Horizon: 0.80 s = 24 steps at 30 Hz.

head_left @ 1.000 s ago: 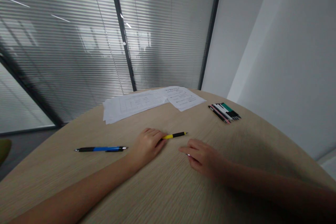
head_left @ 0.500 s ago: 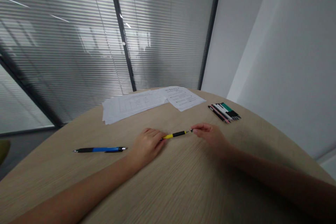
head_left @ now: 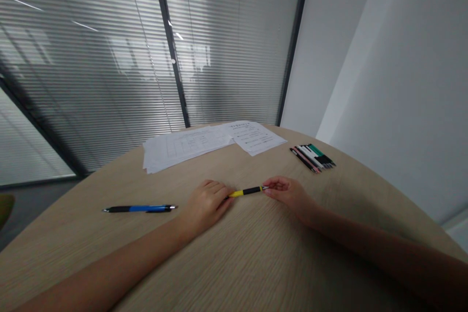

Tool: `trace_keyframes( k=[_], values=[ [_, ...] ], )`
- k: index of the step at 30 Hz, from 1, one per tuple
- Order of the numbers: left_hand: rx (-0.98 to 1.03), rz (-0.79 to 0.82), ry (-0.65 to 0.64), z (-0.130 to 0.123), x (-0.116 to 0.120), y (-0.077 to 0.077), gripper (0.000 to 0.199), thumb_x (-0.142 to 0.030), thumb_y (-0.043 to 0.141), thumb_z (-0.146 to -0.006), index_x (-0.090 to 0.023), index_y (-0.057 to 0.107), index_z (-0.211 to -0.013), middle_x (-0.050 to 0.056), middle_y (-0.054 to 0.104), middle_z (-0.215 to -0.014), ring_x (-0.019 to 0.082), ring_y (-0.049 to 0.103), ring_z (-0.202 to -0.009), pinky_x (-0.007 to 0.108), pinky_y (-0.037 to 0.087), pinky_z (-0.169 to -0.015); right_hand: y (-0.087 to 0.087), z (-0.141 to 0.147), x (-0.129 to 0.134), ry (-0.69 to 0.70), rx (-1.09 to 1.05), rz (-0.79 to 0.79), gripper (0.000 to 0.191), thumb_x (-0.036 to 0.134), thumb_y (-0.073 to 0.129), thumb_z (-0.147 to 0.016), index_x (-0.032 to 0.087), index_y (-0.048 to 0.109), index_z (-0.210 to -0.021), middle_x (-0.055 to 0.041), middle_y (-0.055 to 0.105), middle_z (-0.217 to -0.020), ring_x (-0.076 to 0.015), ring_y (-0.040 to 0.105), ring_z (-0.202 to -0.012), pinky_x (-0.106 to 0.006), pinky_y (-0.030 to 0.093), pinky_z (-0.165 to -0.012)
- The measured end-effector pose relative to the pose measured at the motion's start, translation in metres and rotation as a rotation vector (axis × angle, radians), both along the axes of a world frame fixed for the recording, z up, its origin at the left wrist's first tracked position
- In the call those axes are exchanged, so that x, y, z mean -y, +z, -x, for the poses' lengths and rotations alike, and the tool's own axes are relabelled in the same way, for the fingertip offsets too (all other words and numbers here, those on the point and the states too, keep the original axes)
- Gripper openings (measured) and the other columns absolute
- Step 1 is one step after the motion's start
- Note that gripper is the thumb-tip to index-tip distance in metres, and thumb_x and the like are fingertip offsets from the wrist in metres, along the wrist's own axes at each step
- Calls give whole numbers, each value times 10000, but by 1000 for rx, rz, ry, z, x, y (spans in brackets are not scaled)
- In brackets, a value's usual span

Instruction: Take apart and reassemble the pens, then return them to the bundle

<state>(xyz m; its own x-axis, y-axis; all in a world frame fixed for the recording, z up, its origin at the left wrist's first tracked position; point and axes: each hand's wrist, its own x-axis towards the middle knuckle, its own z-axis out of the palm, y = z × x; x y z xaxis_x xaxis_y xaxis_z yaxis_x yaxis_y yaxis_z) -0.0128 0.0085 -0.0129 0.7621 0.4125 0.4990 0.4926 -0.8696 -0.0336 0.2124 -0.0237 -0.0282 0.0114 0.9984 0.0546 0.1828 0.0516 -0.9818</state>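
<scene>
A yellow-and-black mechanical pencil lies level just above the wooden tabletop, between my two hands. My left hand curls around its yellow end, which disappears under the fingers. My right hand pinches the pointed metal tip between thumb and forefinger. To the left of my left hand, a black-and-blue pen lies on the table, not touching it.
The round, pale wood table curves away ahead. Stacked printed papers lie at its far edge, with a bundle of several pens to their right. Behind stand a glass partition with blinds and a white wall.
My right hand has risen from the tabletop and moved left to the pencil's tip, closing on it. The pencil has swung slightly. My left hand stays in nearly the same place.
</scene>
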Motion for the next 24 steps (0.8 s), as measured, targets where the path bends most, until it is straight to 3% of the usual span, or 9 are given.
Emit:
trace_keyframes(
  k=[12,24],
  values=[
    [0,-65,-65,1,2,1,151,-196,412,-828,-139,551,-842,37,601,-694,148,536,-639,305,416,-647,-7,-2,1,52,213,-51,153,311,536,-698,165,581,-695,18,555,-597,-107,509,-567,-227,384,-548],
    [-11,-164,-136,-1,11,10,168,-159,387,-831,-143,554,-837,40,601,-683,133,529,-633,293,411,-656,-10,-4,8,34,367,-30,477,469,380,-791,164,524,-455,33,405,-379,-75,385,-369,-204,278,-392]
  ],
)
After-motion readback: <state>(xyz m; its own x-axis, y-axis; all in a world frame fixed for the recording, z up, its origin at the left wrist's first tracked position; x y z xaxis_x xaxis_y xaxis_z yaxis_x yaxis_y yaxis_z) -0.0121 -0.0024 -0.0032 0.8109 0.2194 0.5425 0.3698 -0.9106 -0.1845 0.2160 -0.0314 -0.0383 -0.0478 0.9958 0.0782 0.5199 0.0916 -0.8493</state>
